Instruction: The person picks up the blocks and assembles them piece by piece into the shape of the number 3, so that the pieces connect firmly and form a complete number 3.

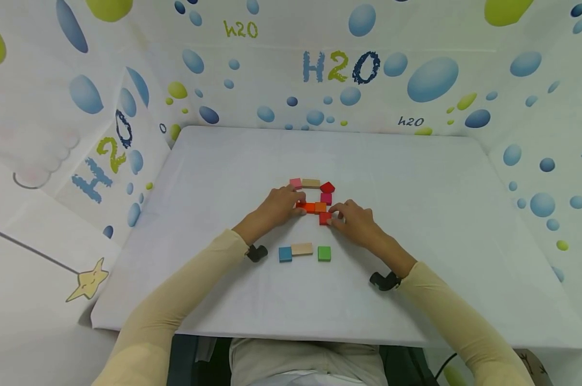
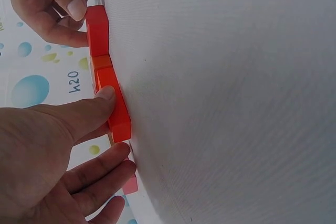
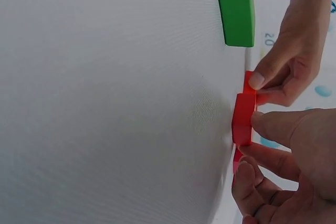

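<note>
My left hand (image 1: 278,206) holds the end of an orange-red block (image 1: 310,208) between thumb and fingers. In the left wrist view its thumb lies on that block's side. An orange block (image 1: 320,207) adjoins it on the right. Just below, my right hand (image 1: 358,222) pinches a red block (image 1: 325,218) at its right side with thumb and index finger. Above the orange block lies a magenta block (image 1: 326,198), topped by a red pointed block (image 1: 327,187). From there a natural wood block (image 1: 311,183) and a pink block (image 1: 296,183) continue leftward, the pink one beside my left fingers.
Nearer to me on the white table (image 1: 416,177) lie a blue block (image 1: 285,254), a plain wood block (image 1: 301,249) against it, and a green block (image 1: 323,253) slightly apart. Behind the table hangs a patterned sheet (image 1: 281,48) with dots and lettering.
</note>
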Demonstrator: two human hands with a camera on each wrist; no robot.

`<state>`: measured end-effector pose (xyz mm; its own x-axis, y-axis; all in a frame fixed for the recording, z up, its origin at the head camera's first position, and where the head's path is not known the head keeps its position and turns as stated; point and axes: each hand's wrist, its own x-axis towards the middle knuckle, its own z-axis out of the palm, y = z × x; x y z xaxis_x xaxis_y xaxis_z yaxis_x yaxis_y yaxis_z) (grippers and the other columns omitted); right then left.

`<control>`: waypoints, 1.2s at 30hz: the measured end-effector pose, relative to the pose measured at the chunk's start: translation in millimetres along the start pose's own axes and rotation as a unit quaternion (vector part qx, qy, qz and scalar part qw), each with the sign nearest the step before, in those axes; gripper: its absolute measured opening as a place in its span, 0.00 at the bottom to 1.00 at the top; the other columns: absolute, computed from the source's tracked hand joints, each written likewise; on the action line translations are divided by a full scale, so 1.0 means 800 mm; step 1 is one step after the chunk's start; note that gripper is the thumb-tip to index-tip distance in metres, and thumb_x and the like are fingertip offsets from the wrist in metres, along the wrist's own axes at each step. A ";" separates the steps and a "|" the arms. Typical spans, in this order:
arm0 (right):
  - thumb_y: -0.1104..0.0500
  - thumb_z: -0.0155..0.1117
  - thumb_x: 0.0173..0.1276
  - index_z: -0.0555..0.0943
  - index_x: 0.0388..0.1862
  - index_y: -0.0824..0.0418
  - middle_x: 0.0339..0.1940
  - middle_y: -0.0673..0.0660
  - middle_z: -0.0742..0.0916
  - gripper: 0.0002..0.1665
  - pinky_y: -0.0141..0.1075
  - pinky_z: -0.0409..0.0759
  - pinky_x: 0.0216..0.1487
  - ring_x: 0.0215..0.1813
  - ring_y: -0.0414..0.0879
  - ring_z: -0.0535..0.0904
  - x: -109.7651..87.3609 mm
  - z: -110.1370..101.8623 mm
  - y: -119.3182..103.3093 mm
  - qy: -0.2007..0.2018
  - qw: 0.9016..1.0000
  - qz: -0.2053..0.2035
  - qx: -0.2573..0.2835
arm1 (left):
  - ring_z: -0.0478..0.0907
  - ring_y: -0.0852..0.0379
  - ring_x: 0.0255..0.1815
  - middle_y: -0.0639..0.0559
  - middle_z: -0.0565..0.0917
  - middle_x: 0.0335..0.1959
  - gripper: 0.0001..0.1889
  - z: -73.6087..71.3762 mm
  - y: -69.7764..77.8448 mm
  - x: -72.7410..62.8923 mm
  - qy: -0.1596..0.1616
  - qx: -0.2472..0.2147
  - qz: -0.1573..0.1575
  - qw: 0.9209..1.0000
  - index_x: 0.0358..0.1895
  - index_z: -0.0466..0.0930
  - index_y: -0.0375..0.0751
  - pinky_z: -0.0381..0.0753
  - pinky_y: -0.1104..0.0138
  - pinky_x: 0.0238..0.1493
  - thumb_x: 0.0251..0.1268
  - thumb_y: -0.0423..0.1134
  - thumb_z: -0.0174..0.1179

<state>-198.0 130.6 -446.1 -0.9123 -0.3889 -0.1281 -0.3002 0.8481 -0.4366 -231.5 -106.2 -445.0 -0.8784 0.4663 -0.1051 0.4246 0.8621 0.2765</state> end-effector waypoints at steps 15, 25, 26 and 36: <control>0.42 0.77 0.66 0.83 0.63 0.50 0.54 0.55 0.83 0.30 0.51 0.75 0.52 0.50 0.48 0.80 -0.047 -0.018 -0.020 -0.089 0.995 -0.032 -0.031 | 0.78 0.45 0.60 0.44 0.83 0.56 0.16 -0.003 0.002 -0.002 -0.002 -0.003 0.000 1.000 0.57 0.84 0.45 0.77 0.49 0.65 0.74 0.49 0.67; 0.48 0.78 0.67 0.87 0.56 0.50 0.47 0.52 0.86 0.21 0.51 0.73 0.54 0.50 0.46 0.82 -0.064 -0.010 -0.028 -0.109 0.991 -0.064 -0.048 | 0.78 0.46 0.60 0.44 0.83 0.56 0.17 -0.002 0.002 -0.002 -0.004 0.000 -0.006 1.000 0.58 0.85 0.45 0.77 0.50 0.65 0.74 0.49 0.67; 0.48 0.78 0.67 0.87 0.55 0.50 0.46 0.52 0.86 0.20 0.52 0.73 0.55 0.50 0.46 0.83 -0.063 -0.008 -0.028 -0.107 0.991 -0.064 -0.049 | 0.78 0.46 0.60 0.44 0.83 0.56 0.17 -0.002 0.002 -0.002 -0.004 0.000 -0.006 1.000 0.58 0.85 0.45 0.77 0.50 0.65 0.74 0.49 0.67; 0.46 0.77 0.67 0.87 0.53 0.54 0.43 0.52 0.86 0.21 0.53 0.74 0.54 0.48 0.47 0.82 -0.052 0.002 -0.021 -0.040 0.996 -0.049 -0.063 | 0.78 0.45 0.60 0.44 0.83 0.57 0.17 -0.002 0.002 -0.002 -0.001 -0.001 -0.004 1.000 0.58 0.85 0.45 0.77 0.50 0.65 0.74 0.49 0.67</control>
<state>-154.5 132.0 -434.7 -0.8534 -0.4947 -0.1641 -0.4233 0.8415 -0.3357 -229.9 -105.7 -442.6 -0.8813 0.4598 -0.1088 0.4174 0.8656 0.2767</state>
